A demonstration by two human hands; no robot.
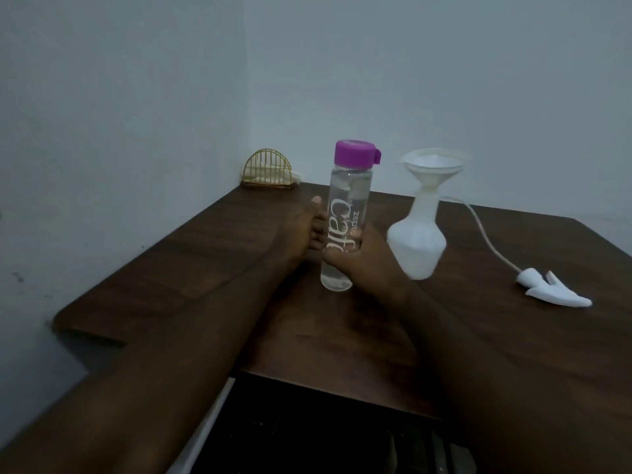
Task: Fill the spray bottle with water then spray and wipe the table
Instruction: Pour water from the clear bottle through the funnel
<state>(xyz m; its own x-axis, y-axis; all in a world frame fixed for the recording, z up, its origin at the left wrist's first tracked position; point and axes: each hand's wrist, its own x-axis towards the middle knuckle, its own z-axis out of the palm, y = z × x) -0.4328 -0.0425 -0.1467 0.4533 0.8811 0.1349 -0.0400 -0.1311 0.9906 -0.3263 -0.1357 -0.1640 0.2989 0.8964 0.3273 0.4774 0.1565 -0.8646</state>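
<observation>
A clear water bottle [345, 230] with a purple cap stands upright near the middle of the dark wooden table [212, 268]. My right hand [359, 265] grips its lower half from the right. My left hand [307, 227] lies just left of the bottle with its fingers against the side; how firmly they hold it cannot be seen. To the right stands the white spray bottle body [417, 241] with a white funnel [432, 165] set in its neck. The spray head [554, 290] with its tube lies on the table at the far right.
A small yellow wire holder [268, 172] sits in the back corner against the wall. Walls close off the table at the back and left. A dark gap opens below the table's front edge.
</observation>
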